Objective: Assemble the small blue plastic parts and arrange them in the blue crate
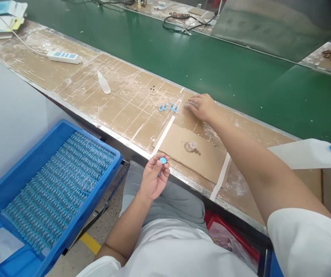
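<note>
My left hand (154, 177) is closed at the table's front edge, pinching a small blue round-headed part (163, 160) between thumb and fingers. A second bit of blue shows lower among those fingers. My right hand (204, 107) reaches to the far side of the table. Its fingers are bent together over tiny shiny pieces (192, 104); what they grip is too small to make out. Just left of it, several blue parts with dark stems (171, 106) stand on the table. A small clear cup (191, 146) rests on a cardboard sheet (179, 140) with wet marks beside it.
At the left, a blue bin (116, 154) holds rows of similar blue parts. A white squeeze bottle (103, 82), tiny dark bits (153, 88) and a power strip (64, 57) lie on the table. A large white bottle (309, 154) lies near my right arm. Behind runs a green belt (142, 42).
</note>
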Demonstrator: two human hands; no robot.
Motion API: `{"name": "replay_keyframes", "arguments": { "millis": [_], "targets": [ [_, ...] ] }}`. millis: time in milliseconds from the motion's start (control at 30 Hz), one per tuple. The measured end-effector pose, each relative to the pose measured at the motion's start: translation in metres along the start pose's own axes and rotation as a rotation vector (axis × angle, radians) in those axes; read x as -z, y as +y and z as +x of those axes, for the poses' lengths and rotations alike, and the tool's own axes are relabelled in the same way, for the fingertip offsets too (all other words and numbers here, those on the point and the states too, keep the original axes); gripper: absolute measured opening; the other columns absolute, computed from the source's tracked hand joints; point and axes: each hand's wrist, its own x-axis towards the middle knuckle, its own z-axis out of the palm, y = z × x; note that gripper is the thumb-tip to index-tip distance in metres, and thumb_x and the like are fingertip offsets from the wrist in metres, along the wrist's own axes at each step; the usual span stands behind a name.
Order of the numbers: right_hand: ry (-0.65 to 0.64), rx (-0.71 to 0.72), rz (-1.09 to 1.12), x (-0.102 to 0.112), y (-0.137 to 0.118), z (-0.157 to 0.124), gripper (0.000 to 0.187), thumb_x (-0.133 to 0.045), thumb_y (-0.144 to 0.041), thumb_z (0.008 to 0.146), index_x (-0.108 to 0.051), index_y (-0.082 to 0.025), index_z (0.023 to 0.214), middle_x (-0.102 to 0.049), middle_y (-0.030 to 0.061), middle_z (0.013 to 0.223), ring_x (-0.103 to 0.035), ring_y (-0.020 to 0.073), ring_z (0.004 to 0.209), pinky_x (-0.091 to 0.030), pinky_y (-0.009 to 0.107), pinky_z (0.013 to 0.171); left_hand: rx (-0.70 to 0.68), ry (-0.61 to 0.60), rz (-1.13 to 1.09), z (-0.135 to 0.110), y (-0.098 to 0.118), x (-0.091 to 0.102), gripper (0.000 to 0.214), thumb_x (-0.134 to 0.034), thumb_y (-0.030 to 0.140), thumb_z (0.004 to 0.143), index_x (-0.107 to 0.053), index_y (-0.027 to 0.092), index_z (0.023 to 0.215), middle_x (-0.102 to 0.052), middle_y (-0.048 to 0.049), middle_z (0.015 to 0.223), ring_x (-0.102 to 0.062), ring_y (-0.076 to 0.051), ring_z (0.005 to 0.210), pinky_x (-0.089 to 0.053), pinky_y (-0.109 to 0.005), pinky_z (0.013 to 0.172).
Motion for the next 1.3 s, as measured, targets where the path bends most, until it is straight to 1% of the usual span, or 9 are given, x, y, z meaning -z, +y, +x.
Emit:
{"name": "replay_keyframes", "arguments": {
  "millis": [200,367,467,567,733,900,1000,1100,1300],
  "targets": [
    [-0.07,-0.171,-0.067,0.0,-0.015,0.015,0.033,-0.061,-0.042,0.096,-0.073,-0.011,0.098,-0.072,0.0171,0.108,-0.052,0.0325,0.116,-0.036,0.048,0.102,0.005,0.07,-0.03,0.007,0.001,0.0,0.026,-0.087,0.022,0.071,-0.074,0.018,0.093,-0.072,-0.0024,0.094,-0.066,-0.005,0.073,-0.057,-0.012,0.07],
    [-0.079,-0.197,-0.004,0.002,-0.026,0.011,0.029,-0.074,-0.045,0.084,-0.075,-0.02,0.098,-0.074,0.0127,0.098,-0.06,0.035,0.11,-0.047,0.05,0.095,0.015,0.082,-0.022,0.005,0.003,-0.002,0.024,-0.086,0.02,0.073,-0.075,0.016,0.094,-0.074,-0.0042,0.095,-0.069,-0.005,0.074,-0.058,-0.012,0.071],
    [-0.105,-0.219,0.121,0.008,-0.036,0.003,0.028,-0.078,-0.043,0.078,-0.075,-0.025,0.1,-0.075,0.0076,0.098,-0.067,0.031,0.099,-0.053,0.048,0.091,0.024,0.084,-0.002,0.002,0.004,-0.001,0.026,-0.086,0.017,0.072,-0.076,0.015,0.096,-0.075,-0.0053,0.097,-0.07,-0.006,0.076,-0.058,-0.012,0.073],
    [-0.109,-0.261,0.289,0.013,-0.042,-0.009,0.027,-0.08,-0.034,0.075,-0.075,-0.026,0.1,-0.076,0.0042,0.095,-0.07,0.0256,0.087,-0.057,0.043,0.086,0.027,0.047,-0.003,0.002,0.003,0.002,0.031,-0.089,0.016,0.068,-0.077,0.015,0.096,-0.075,-0.0049,0.096,-0.07,-0.006,0.076,-0.058,-0.011,0.074],
    [-0.055,-0.326,0.492,0.007,-0.041,-0.028,0.025,-0.085,-0.028,0.068,-0.076,-0.022,0.09,-0.077,0.0047,0.087,-0.072,0.0249,0.085,-0.06,0.042,0.086,0.041,0.064,0.024,0.0,0.0,0.003,0.027,-0.086,0.015,0.07,-0.077,0.016,0.096,-0.075,-0.0036,0.094,-0.069,-0.006,0.075,-0.058,-0.012,0.073],
    [0.087,-0.353,0.604,-0.004,-0.043,-0.041,0.025,-0.087,-0.036,0.066,-0.076,-0.022,0.084,-0.077,0.0042,0.089,-0.073,0.0263,0.088,-0.061,0.043,0.088,0.054,0.091,0.036,-0.005,-0.002,0.0,0.024,-0.084,0.011,0.072,-0.076,0.016,0.095,-0.075,-0.0038,0.094,-0.069,-0.006,0.074,-0.059,-0.014,0.073],
    [0.143,-0.347,0.617,-0.007,-0.046,-0.048,0.032,-0.088,-0.039,0.064,-0.077,-0.023,0.09,-0.077,0.0037,0.096,-0.073,0.0264,0.091,-0.061,0.045,0.091,0.039,0.063,0.038,-0.006,-0.002,0.001,0.026,-0.086,0.015,0.071,-0.077,0.016,0.095,-0.075,-0.0038,0.095,-0.069,-0.006,0.074,-0.059,-0.014,0.073],
    [0.137,-0.335,0.617,-0.009,-0.046,-0.056,0.034,-0.087,-0.037,0.065,-0.077,-0.023,0.094,-0.077,0.0042,0.099,-0.073,0.0264,0.091,-0.061,0.046,0.091,0.031,0.073,0.082,-0.007,-0.003,0.003,0.028,-0.087,0.017,0.07,-0.077,0.018,0.096,-0.075,-0.0036,0.096,-0.07,-0.006,0.075,-0.059,-0.014,0.075],
    [0.164,-0.258,0.568,-0.008,-0.043,-0.066,0.019,-0.08,-0.036,0.072,-0.078,-0.024,0.087,-0.076,0.0045,0.104,-0.072,0.0237,0.092,-0.061,0.04,0.088,0.035,0.073,0.097,-0.008,-0.007,0.001,0.031,-0.09,0.018,0.066,-0.077,0.016,0.094,-0.076,-0.005,0.097,-0.071,-0.008,0.077,-0.059,-0.015,0.074]
  ]
}}
